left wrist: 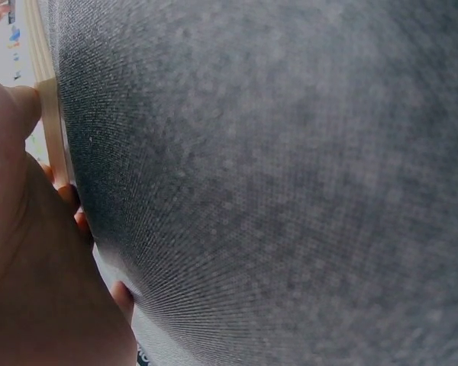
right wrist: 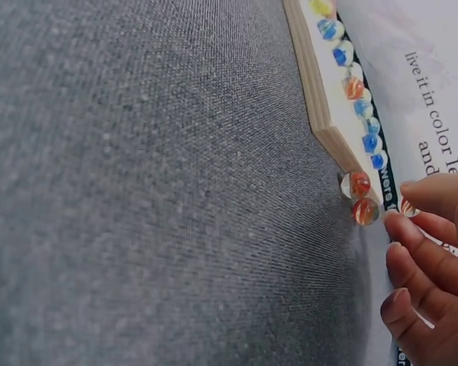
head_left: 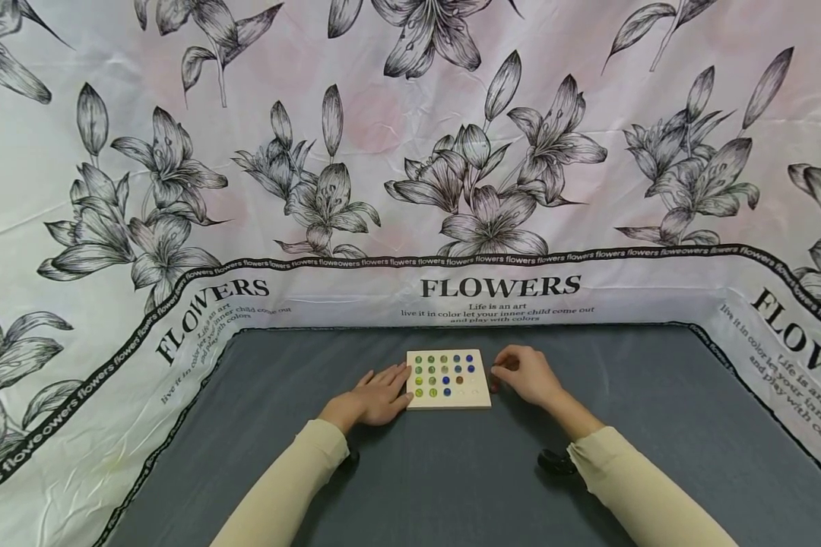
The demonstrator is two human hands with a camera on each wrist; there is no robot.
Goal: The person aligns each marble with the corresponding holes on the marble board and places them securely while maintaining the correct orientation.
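A pale wooden board point(head_left: 451, 404) lies on the grey cloth, set with rows of green, yellow, blue and reddish glass marbles; two hollows at its near right corner hold none. My left hand point(head_left: 381, 396) lies along the board's left side, fingers outstretched, with the thumb touching the board's edge in the left wrist view. Just off the right side, my right hand point(head_left: 528, 374) pinches a clear marble with red streaks point(right wrist: 409, 207) between thumb and forefinger. Two loose orange-red marbles point(right wrist: 364, 211) sit on the cloth beside the board, below that hand.
Grey cloth point(head_left: 410, 479) covers the table surface around the board. Its border is white, printed with flowers and lettering point(head_left: 501, 286). A black band point(head_left: 556, 462) shows at the right wrist, under a cream sleeve point(head_left: 643, 486).
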